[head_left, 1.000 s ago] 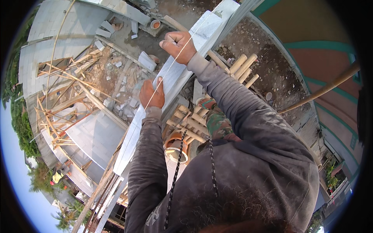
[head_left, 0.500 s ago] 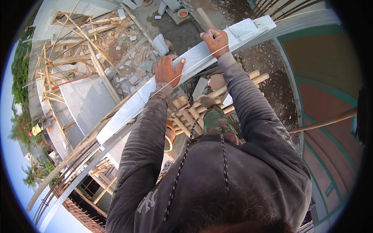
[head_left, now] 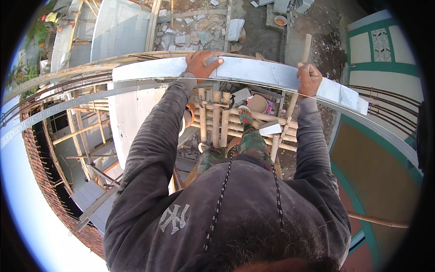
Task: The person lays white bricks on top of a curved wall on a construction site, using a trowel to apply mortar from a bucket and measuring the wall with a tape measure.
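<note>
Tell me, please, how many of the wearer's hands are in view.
2: the left hand on the pale block row, the right hand curled farther right along it.

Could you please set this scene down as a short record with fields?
Setting: outdoor building site, seen from above
Left hand: resting on a row of pale blocks, thumb spread to the right
Right hand: at the same row, farther right, fingers curled; whether it holds anything is unclear
Below the row: bamboo scaffold, partly hidden orange bucket
Beyond the row: scattered rubble, small round container with orange inside
</note>
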Demonstrator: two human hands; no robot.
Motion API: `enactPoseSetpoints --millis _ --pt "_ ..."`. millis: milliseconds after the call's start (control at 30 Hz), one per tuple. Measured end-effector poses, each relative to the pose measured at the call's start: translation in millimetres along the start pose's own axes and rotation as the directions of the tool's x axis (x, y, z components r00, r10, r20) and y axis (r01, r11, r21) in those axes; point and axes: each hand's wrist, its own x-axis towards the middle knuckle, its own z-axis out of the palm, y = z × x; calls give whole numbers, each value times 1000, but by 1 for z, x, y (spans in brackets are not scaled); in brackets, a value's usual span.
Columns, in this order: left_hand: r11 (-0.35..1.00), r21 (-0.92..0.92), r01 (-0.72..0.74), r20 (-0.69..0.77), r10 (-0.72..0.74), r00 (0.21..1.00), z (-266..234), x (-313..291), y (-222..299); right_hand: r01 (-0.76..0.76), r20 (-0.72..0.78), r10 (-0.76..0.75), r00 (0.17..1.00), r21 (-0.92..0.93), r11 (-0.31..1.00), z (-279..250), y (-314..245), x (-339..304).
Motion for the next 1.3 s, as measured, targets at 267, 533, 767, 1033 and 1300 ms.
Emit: enactPoseSetpoints --millis 267,533,767,1033,1300 --pt "1000 15 -7 33 6 999 -1 8 15 -19 306 -24 952 138 990 106 9 5" --pt "998 62 -5 -18 6 1000 4 6 12 -59 453 -55 890 234 970 156 -29 -1" --pt "999 48 -19 -13 20 1000 6 9 14 -31 480 -40 876 139 990 171 21 -5" --pt "999 49 -18 -49 20 999 6 6 11 -13 469 -160 868 345 938 180 -22 -7" --pt "998 57 -24 6 23 1000 -5 6 19 -5 469 -96 878 209 978 189 14 -11"
